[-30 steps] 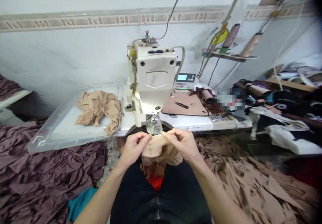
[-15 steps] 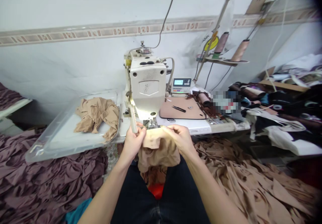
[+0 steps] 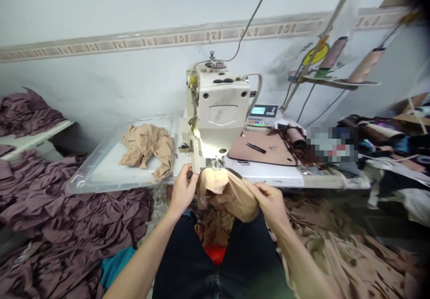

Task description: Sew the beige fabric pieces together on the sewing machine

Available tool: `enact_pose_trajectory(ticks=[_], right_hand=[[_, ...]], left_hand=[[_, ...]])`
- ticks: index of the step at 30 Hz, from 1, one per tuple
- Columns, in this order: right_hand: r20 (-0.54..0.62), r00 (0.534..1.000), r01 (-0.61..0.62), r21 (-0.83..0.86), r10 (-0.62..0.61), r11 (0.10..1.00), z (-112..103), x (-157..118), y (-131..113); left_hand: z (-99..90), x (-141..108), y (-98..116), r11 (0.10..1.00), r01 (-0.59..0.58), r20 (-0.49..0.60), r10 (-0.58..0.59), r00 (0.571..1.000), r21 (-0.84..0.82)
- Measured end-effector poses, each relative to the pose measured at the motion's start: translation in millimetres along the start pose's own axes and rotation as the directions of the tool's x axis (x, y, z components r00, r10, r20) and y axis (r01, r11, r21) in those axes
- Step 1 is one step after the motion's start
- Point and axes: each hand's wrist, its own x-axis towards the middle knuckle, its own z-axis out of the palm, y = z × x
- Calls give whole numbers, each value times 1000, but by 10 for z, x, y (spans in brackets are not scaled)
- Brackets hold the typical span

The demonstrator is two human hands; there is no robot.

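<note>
The right hand (image 3: pixel 273 202) pinches beige fabric (image 3: pixel 237 196) hanging to its left; the left hand (image 3: pixel 183 189) curls beside the fabric, grip unclear.

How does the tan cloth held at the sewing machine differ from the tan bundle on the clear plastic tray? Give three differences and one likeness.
The held cloth is drawn out toward the right hand; the bundle is crumpled.
The held cloth hangs down; the bundle rests on the tray.
The held cloth has a bright patch near the sewing machine; the bundle looks duller.
Both are tan fabric.
</note>
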Motion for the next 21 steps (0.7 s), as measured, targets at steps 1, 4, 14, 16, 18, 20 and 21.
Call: enact_pose_trajectory(ticks=[1, 4, 14, 16, 18, 20, 21], right_hand=[[46, 996, -75, -2, 75, 997, -86, -78, 107], [170, 946, -283, 13, 277, 959, -299, -317, 423], [130, 942, -326, 145, 309, 934, -216, -602, 404], [157, 944, -307, 102, 290, 946, -211, -584, 305], [191, 942, -289, 41, 276, 957, -284, -572, 211], [172, 948, -268, -20, 267, 963, -457, -579, 100], [130, 958, -251, -60, 257, 966, -581, -595, 34]], left_hand=[[-112, -8, -57, 991, -51, -4, 52, 999, 123], [-504, 51, -200, 893, -77, -50, 110, 993, 443], [-1155, 234, -440, 646, 184, -74, -194, 978, 741], [-1179, 280, -488, 707, 181, -85, -170, 982, 684], [-1211, 359, -504, 738, 178, -111, -140, 984, 651], [-1236, 440, -456, 812, 169, -167, -90, 982, 559], [-1237, 466, -399, 877, 152, -211, -59, 976, 455]])
